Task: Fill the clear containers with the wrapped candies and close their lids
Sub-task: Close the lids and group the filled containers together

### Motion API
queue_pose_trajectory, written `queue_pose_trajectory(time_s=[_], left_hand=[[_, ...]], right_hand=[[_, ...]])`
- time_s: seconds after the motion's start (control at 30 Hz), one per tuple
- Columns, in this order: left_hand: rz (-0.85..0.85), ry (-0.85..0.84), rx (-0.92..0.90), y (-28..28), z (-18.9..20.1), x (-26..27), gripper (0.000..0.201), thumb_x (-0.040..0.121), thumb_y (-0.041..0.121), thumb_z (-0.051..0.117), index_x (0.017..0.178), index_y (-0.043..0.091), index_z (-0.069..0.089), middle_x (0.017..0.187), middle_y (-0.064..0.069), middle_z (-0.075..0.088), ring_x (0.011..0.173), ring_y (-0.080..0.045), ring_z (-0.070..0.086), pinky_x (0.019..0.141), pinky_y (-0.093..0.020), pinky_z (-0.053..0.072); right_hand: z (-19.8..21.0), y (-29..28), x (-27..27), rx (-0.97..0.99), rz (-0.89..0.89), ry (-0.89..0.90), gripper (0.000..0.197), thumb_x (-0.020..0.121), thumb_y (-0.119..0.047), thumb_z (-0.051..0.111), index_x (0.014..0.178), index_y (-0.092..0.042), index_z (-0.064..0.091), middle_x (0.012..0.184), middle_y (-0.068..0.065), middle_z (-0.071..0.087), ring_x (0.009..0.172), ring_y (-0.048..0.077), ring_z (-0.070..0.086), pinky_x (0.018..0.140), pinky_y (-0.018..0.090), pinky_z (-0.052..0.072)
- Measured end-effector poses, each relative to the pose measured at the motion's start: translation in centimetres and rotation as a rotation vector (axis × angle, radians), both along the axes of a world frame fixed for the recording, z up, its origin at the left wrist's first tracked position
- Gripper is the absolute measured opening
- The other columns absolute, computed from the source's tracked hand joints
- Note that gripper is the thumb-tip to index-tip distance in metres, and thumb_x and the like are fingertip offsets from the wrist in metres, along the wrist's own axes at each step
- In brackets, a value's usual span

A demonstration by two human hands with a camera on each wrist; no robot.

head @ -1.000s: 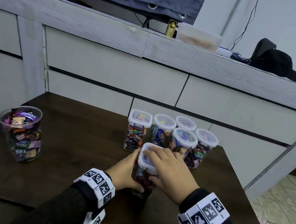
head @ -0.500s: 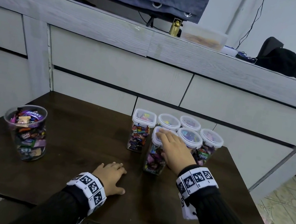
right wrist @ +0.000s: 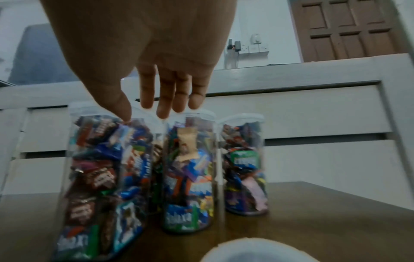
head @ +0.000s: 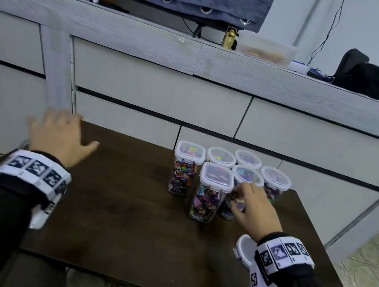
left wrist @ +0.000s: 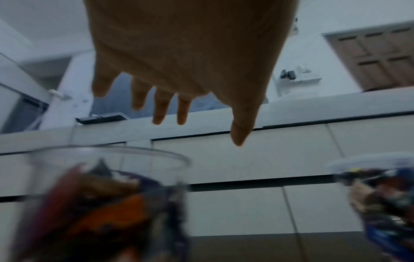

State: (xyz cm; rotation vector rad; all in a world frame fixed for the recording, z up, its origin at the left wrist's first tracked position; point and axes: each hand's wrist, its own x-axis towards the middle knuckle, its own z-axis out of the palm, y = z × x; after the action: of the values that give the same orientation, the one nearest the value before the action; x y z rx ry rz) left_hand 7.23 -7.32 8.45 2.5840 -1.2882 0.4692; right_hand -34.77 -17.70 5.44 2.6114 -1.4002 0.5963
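Several clear containers packed with wrapped candies stand in a cluster at the table's far right, all with lids on. The nearest is a square-lidded container (head: 216, 175) (right wrist: 100, 177). My right hand (head: 244, 200) (right wrist: 143, 109) hovers just right of it, fingers relaxed and holding nothing, against a round-lidded container (head: 248, 175) (right wrist: 190, 173). A loose round lid (head: 244, 248) (right wrist: 246, 251) lies on the table by my right wrist. My left hand (head: 62, 129) (left wrist: 170, 117) is spread in the air over an open cup of candies (left wrist: 100, 203). In the head view that hand hides the cup.
The dark wooden table (head: 136, 209) ends at a grey drawer unit (head: 154, 93) right behind the containers. On top of the unit sit a lidded plastic box (head: 266, 49) and a black bag (head: 365, 76). Tiled floor (head: 368, 256) lies off the right edge.
My left hand has lifted off the table and swung far left over the candy cup. My right hand has slid off the square container's lid to its right side.
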Motion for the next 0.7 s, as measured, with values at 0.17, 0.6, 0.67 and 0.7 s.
queue_pose_trajectory(time_s=[0.17, 0.6, 0.67, 0.7], left_hand=[[0.203, 0.261, 0.151, 1.2, -1.6, 5.0, 0.098, 0.063, 0.082, 0.063, 0.122, 0.006, 0.047, 0.123, -0.023, 0.051, 0.118, -0.043, 0.048, 0.096, -0.053, 0.044], [-0.258, 0.409, 0.207, 0.6, -2.9, -5.2, 0.088, 0.074, 0.068, 0.065, 0.142, 0.024, 0.028, 0.129, -0.009, 0.039, 0.114, -0.032, 0.054, 0.092, -0.040, 0.047], [-0.364, 0.409, 0.198, 0.2, -3.2, -7.8, 0.089, 0.073, 0.069, 0.063, 0.142, 0.026, 0.027, 0.130, -0.006, 0.040, 0.114, -0.029, 0.055, 0.094, -0.038, 0.047], [-0.414, 0.403, 0.195, 0.0, -3.3, -9.1, 0.090, 0.073, 0.069, 0.063, 0.144, 0.027, 0.027, 0.131, -0.004, 0.039, 0.114, -0.029, 0.055, 0.095, -0.037, 0.047]], right_hand=[[-3.1, 0.0, -4.6, 0.168, -0.162, 0.146, 0.029, 0.083, -0.042, 0.057, 0.103, -0.023, 0.048, 0.103, -0.004, 0.051, 0.103, 0.018, 0.049, 0.075, 0.028, 0.043], [-8.0, -0.4, -7.2, 0.673, -0.370, 0.239, 0.096, 0.071, -0.063, 0.067, 0.146, -0.024, 0.021, 0.143, 0.005, 0.036, 0.128, 0.024, 0.044, 0.103, 0.031, 0.039], [-8.0, -0.4, -7.1, 0.676, -0.374, 0.247, 0.094, 0.072, -0.062, 0.067, 0.145, -0.022, 0.022, 0.141, 0.005, 0.037, 0.127, 0.024, 0.045, 0.101, 0.031, 0.040], [-8.0, -0.3, -7.0, 0.678, -0.371, 0.254, 0.093, 0.072, -0.061, 0.067, 0.144, -0.022, 0.023, 0.140, 0.005, 0.037, 0.126, 0.024, 0.046, 0.101, 0.031, 0.040]])
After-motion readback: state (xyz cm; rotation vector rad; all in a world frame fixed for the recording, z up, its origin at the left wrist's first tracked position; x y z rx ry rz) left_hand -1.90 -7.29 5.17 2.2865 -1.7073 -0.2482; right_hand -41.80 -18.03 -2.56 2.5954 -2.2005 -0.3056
